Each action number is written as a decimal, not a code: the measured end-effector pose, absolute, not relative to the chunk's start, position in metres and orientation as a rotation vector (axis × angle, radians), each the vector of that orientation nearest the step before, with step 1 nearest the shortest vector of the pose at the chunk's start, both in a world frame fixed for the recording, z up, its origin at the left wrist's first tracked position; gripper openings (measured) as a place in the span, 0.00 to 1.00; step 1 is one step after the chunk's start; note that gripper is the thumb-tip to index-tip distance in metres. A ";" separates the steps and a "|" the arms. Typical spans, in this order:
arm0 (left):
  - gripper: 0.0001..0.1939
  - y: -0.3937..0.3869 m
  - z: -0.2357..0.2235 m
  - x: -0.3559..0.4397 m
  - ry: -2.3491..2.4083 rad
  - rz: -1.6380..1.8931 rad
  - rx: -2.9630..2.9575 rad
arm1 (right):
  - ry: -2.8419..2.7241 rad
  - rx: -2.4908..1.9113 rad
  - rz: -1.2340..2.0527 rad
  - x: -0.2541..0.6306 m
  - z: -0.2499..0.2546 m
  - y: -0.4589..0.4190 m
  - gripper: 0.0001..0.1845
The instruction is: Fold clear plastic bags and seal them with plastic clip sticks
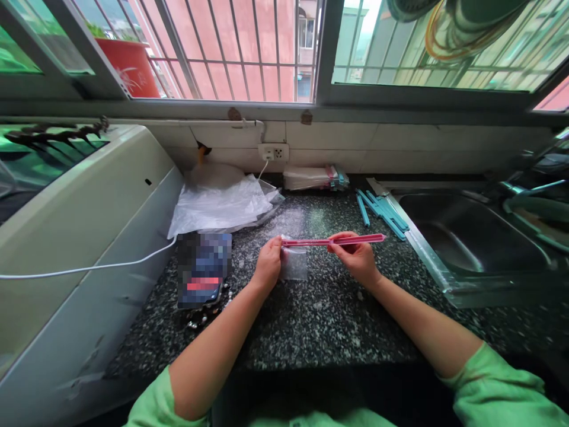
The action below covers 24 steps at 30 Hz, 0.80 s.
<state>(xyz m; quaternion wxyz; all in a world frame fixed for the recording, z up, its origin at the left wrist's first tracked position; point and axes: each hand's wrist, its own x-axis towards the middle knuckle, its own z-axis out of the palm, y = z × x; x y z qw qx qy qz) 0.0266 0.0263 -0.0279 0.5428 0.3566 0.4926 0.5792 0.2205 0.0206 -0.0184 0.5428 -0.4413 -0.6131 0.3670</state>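
My left hand pinches the left end of a long, thin pink bag-sealing clip. The clip lies level above the dark speckled counter. Around its middle, the thumb and fingers of my right hand are closed, and the thicker right part sticks out past them. A small clear plastic bag shows just below the clip, beside my left fingers; whether it is joined to the clip I cannot tell. Several similar blue clips lie loose to the right, near the sink.
White plastic bags lie back left. A bundle of clear packs with pink and blue ends rests by the wall under a socket. A pixelated phone-like object and white cable are left. At right is a metal sink.
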 end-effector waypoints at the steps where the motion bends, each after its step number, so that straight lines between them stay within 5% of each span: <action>1: 0.19 0.026 -0.027 0.027 1.180 1.374 0.850 | -1.448 -1.046 0.889 0.221 -0.018 0.021 0.10; 24: 0.19 0.027 -0.027 0.026 1.186 1.393 0.828 | -1.903 -0.986 0.298 0.229 -0.022 0.027 0.04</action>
